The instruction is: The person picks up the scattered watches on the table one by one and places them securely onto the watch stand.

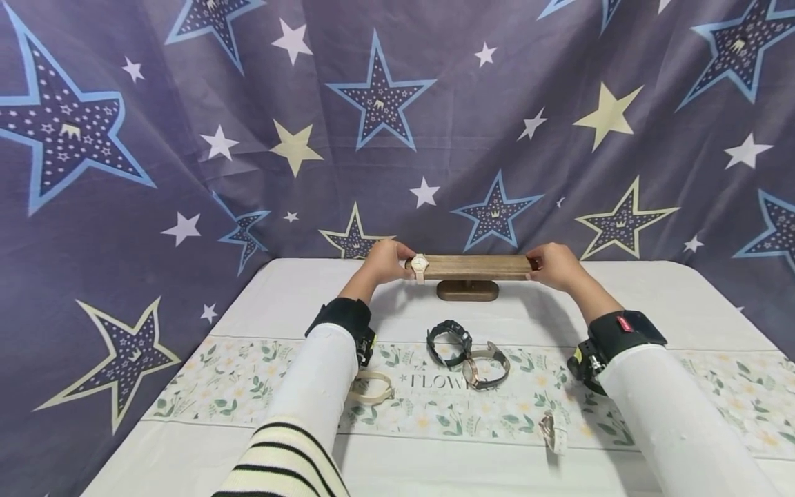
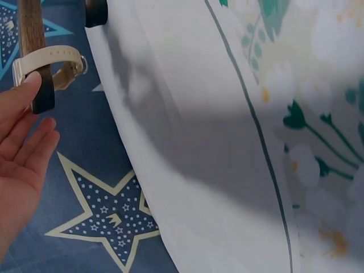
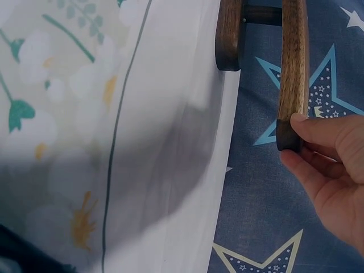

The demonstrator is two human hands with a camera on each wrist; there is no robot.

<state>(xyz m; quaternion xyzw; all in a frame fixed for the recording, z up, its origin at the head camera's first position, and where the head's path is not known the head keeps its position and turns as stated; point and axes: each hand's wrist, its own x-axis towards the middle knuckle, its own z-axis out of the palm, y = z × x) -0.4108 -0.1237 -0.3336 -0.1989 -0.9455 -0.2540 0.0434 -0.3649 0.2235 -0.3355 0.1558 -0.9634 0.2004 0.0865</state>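
A wooden watch stand (image 1: 478,268) with a horizontal bar and an oval base stands near the table's far edge. On the bar's left end hangs a watch (image 1: 419,264) with a cream strap; in the left wrist view its strap (image 2: 51,56) loops around the bar. My left hand (image 1: 385,262) holds that end, thumb at the dark tip beside the watch. At the opposite end, my right hand (image 1: 555,266) pinches the bar's dark tip between thumb and fingers, as the right wrist view shows. Some left fingers (image 2: 42,142) extend below the tip.
Nearer on the floral runner (image 1: 248,373) lie a black watch (image 1: 461,331), a dark-strapped watch (image 1: 470,371) touching or close to it, a cream band (image 1: 373,399) by the left forearm, and a white-strapped watch (image 1: 560,439) at the right. A starry curtain (image 1: 447,90) hangs behind the table.
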